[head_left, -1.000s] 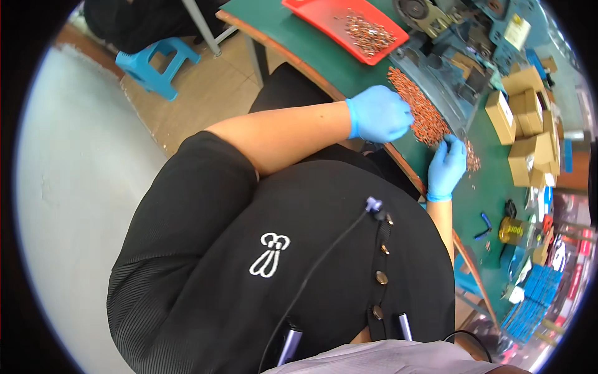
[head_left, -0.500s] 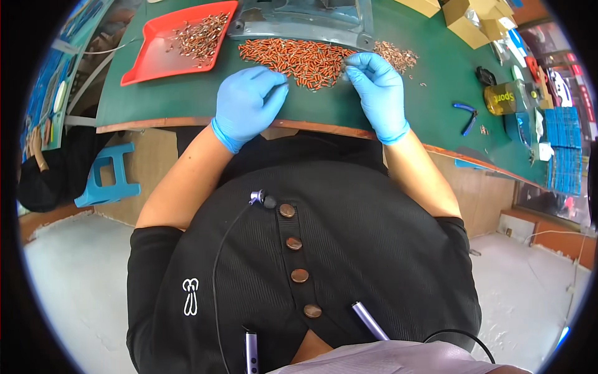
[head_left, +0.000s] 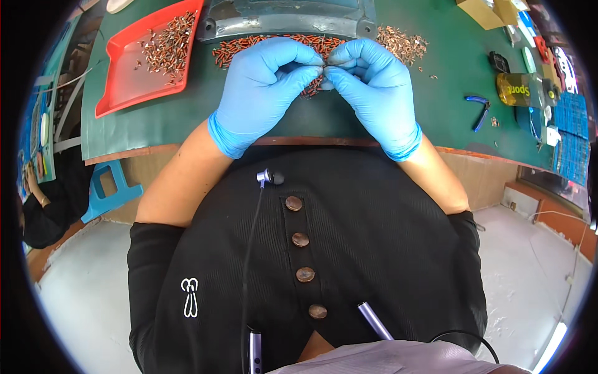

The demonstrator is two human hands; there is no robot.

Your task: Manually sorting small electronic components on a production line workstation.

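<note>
Both gloved hands meet at the upper middle of the frame, over the near edge of a heap of small orange-brown parts (head_left: pixel 274 47) spread on the green counter (head_left: pixel 187 118). The left hand (head_left: pixel 261 93) and the right hand (head_left: pixel 374 90) each have thumb and forefinger pressed together, and their tips touch at one spot, where a tiny piece seems to be pinched between them; it is too small and too covered by the gloves to make out, so whether each grip holds a separate part or both hold the same one cannot be told. The other fingers of both hands are curled in loosely. To do this well, I judge the piece should be kept right at the fingertips, low over the heap so that a dropped part falls back among its kind, with the wrists resting near the counter's edge for steadiness, and the pinch firm enough to stop slipping in the smooth gloves but not so hard as to bend a small part. Above the heap, at the top centre, sits a grey metal housing (head_left: pixel 286 19). A red tray (head_left: pixel 131 81) holding more small parts lies at the upper left, a lighter scatter of parts (head_left: pixel 402 42) at the upper right, and blue-handled pliers (head_left: pixel 478 112) farther right.
</note>
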